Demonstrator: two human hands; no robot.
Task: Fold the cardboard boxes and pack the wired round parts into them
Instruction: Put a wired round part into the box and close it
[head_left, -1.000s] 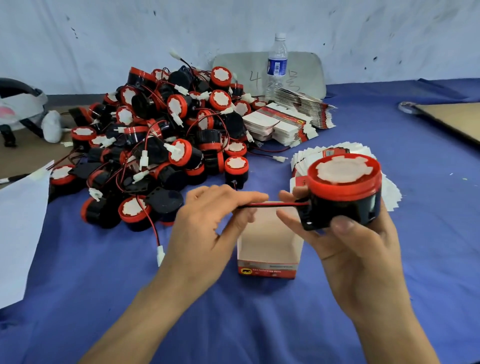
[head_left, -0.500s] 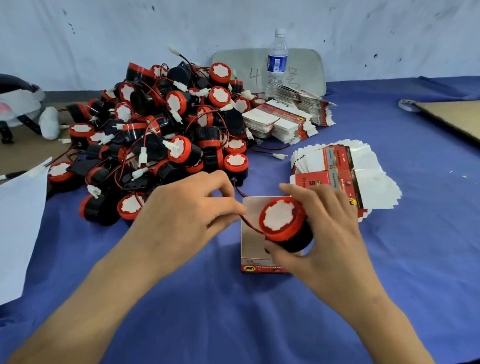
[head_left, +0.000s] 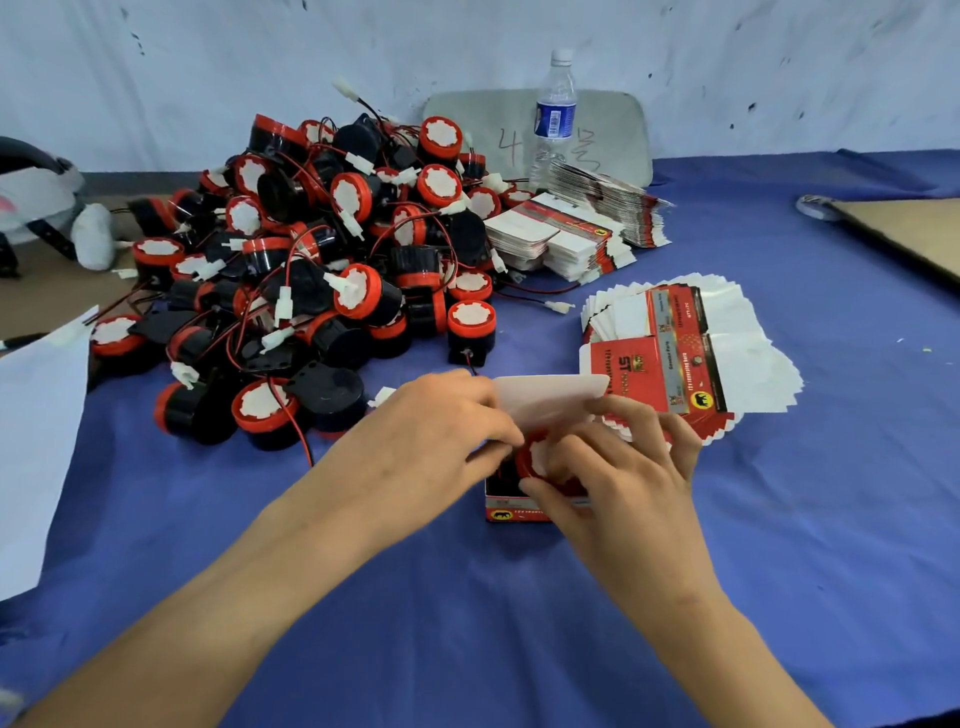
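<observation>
Red cardboard formed the small box (head_left: 511, 512) that stood open on the blue surface (head_left: 779, 519), directly under both sets of fingers. The right hand (head_left: 618, 467) curled its fingers (head_left: 576, 452) and thumb round the red-topped round part (head_left: 535, 460), which sat partly inside the box mouth. The left hand (head_left: 431, 431) bunched its fingers (head_left: 483, 421) at the box's left rim, beside the part; whether they pinched anything could not be told. The white flap (head_left: 550, 400) stood up just behind the fingers. 1 pile of round parts (head_left: 311, 260) lay beyond the left fingers, and flat boxes (head_left: 691, 353) lay beyond the right fingers.
</observation>
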